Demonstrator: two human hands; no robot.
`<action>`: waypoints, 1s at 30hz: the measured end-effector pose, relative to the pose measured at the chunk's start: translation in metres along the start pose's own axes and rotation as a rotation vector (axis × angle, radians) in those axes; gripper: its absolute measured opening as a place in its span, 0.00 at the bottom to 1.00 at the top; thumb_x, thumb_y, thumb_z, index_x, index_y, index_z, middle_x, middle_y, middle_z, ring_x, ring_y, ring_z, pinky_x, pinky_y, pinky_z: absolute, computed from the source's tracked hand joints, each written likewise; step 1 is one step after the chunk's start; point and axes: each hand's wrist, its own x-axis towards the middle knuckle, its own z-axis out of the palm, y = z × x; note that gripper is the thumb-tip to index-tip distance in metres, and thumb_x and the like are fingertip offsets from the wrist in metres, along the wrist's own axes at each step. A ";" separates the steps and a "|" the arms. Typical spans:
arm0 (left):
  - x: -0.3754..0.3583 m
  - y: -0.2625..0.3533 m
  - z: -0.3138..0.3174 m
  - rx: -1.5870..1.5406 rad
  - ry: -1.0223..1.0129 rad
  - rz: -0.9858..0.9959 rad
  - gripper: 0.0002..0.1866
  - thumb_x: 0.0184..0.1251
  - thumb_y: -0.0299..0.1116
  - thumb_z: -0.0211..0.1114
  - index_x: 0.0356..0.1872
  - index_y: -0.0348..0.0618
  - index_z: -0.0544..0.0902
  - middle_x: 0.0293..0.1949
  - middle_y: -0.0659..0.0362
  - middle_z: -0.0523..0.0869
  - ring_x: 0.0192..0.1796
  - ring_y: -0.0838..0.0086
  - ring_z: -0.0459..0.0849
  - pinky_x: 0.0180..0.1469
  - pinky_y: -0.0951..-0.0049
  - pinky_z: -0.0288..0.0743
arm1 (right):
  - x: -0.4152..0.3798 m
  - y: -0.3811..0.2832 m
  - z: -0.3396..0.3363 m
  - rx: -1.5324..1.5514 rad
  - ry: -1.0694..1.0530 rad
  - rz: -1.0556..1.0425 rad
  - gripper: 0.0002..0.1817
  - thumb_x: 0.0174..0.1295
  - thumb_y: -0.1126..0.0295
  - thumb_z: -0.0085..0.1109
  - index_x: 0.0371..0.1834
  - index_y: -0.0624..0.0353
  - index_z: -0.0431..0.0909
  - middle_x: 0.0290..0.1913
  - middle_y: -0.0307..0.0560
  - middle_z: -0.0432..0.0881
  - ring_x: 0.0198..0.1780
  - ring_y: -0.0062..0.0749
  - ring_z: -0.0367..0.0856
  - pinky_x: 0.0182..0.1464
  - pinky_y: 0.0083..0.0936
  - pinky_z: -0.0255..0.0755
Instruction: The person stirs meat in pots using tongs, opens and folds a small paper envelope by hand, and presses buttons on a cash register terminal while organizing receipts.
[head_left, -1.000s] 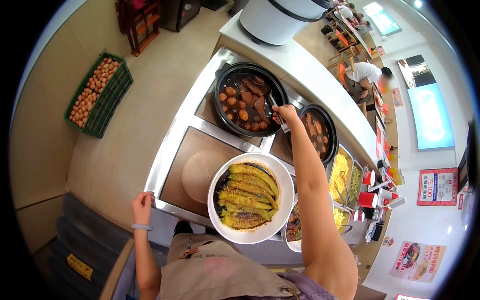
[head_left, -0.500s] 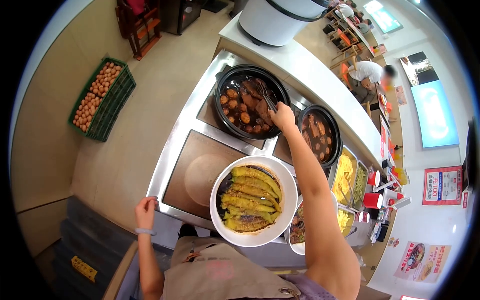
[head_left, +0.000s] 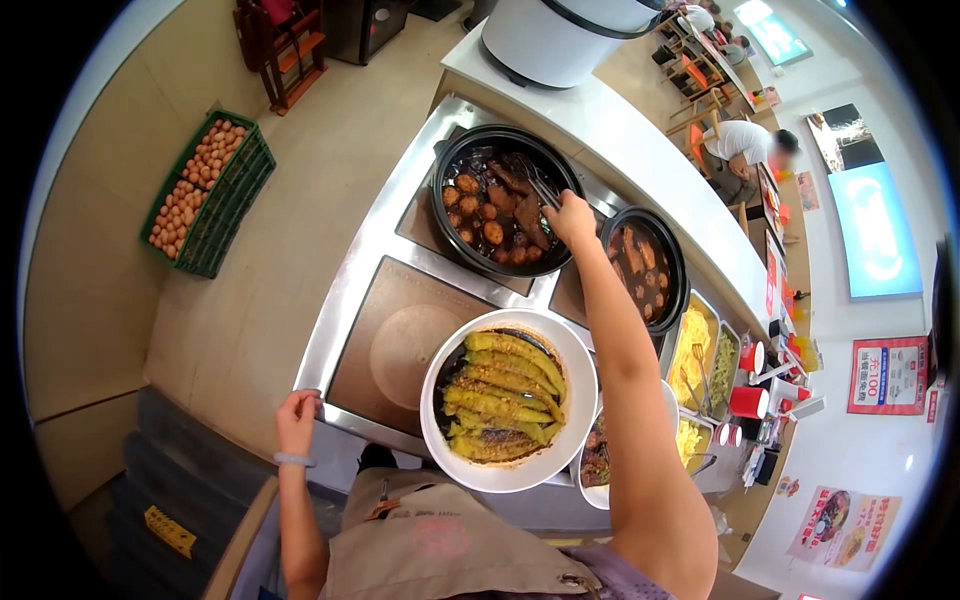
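Note:
My right hand [head_left: 572, 218] is closed on metal tongs [head_left: 546, 192], whose tips reach into a black pot [head_left: 437, 205] of dark broth. Brown eggs [head_left: 493, 232] and slabs of brown meat [head_left: 530, 220] lie in that pot. At the counter's left front corner is my left hand [head_left: 298, 408], its fingers bent near the metal edge; whether they pinch anything is too small to tell. Between my arms stands a white bowl [head_left: 578, 440] of long green and yellow vegetable pieces [head_left: 500, 395].
A second black pot [head_left: 683, 285] and metal trays of yellow food [head_left: 692, 345] line the right side. Behind the pots stands a big white cooker [head_left: 550, 45]. A green crate of eggs [head_left: 225, 210] sits on the floor at left. A seated person [head_left: 740, 145] is beyond the counter.
My right hand and the tongs have shifted slightly right in the pot. The meat slabs lie differently in the broth. My left hand has moved slightly right.

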 end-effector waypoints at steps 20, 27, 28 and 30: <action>-0.005 -0.005 -0.004 0.058 -0.084 0.020 0.07 0.63 0.26 0.54 0.36 0.36 0.79 0.28 0.62 0.80 0.30 0.81 0.76 0.34 0.82 0.70 | -0.108 -0.016 -0.028 0.093 -0.028 0.112 0.29 0.43 0.50 0.65 0.34 0.67 0.71 0.36 0.61 0.78 0.39 0.53 0.77 0.42 0.39 0.72; -0.017 0.004 -0.019 0.018 -0.062 0.033 0.06 0.62 0.24 0.53 0.34 0.36 0.79 0.27 0.63 0.80 0.29 0.83 0.75 0.33 0.84 0.69 | -0.147 -0.019 -0.060 0.084 -0.043 0.065 0.22 0.44 0.55 0.65 0.34 0.63 0.76 0.33 0.55 0.80 0.38 0.48 0.79 0.41 0.38 0.72; -0.017 0.000 -0.023 0.042 -0.074 0.025 0.06 0.62 0.25 0.53 0.34 0.37 0.79 0.27 0.63 0.80 0.28 0.83 0.74 0.32 0.84 0.68 | -0.151 -0.016 -0.068 0.082 -0.038 0.070 0.22 0.44 0.55 0.65 0.34 0.63 0.76 0.33 0.55 0.80 0.38 0.48 0.79 0.41 0.38 0.72; -0.012 -0.009 -0.025 0.055 -0.079 0.029 0.06 0.62 0.25 0.53 0.34 0.37 0.79 0.26 0.63 0.80 0.28 0.84 0.74 0.31 0.84 0.68 | -0.152 -0.014 -0.081 0.009 -0.082 0.023 0.20 0.45 0.58 0.64 0.34 0.64 0.77 0.33 0.55 0.80 0.38 0.48 0.79 0.41 0.37 0.72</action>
